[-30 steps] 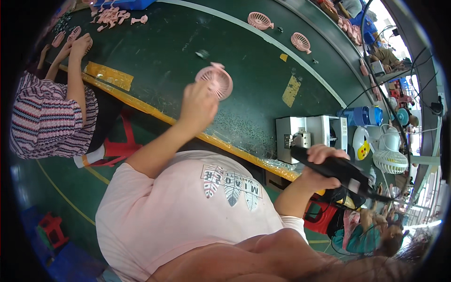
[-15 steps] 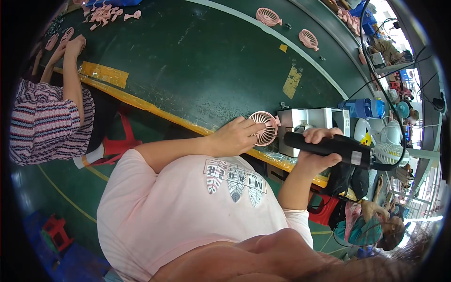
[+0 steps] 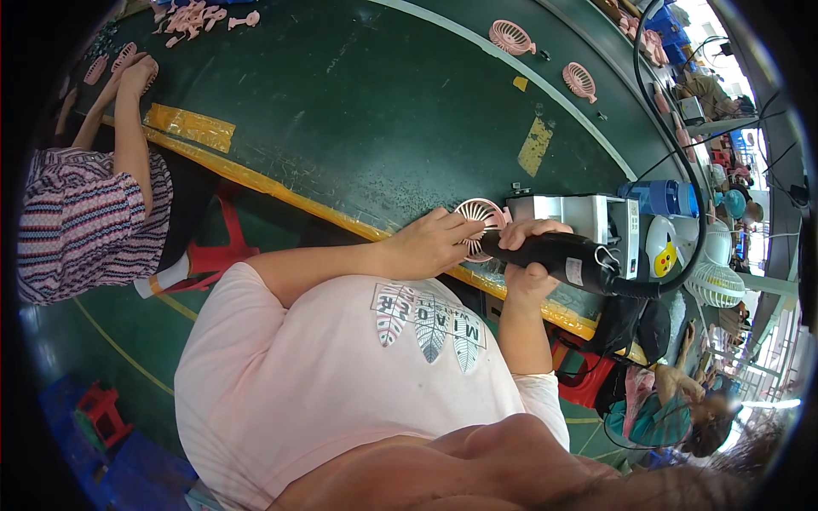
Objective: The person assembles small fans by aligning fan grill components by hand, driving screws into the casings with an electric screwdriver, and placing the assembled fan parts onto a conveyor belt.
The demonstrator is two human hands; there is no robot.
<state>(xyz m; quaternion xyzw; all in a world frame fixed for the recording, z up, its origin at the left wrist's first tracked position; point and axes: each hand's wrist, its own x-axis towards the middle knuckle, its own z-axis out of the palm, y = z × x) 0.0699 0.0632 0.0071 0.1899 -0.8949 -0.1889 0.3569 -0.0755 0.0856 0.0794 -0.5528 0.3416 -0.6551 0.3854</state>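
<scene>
Left grip (image 3: 433, 244) on grille (image 3: 480, 209), partly covering it

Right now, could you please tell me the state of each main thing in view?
Near pink grille: held in the left hand
Black tool: gripped in the right hand, tip over that grille
Black cable: joined to the tool, looping upward
Far pink grilles: lying apart, untouched
White fan: running or stopped, cannot tell

One black tool (image 3: 562, 257), one nearby pink grille (image 3: 481, 214), two grilles (image 3: 511, 37) across the table (image 3: 341, 128)
</scene>
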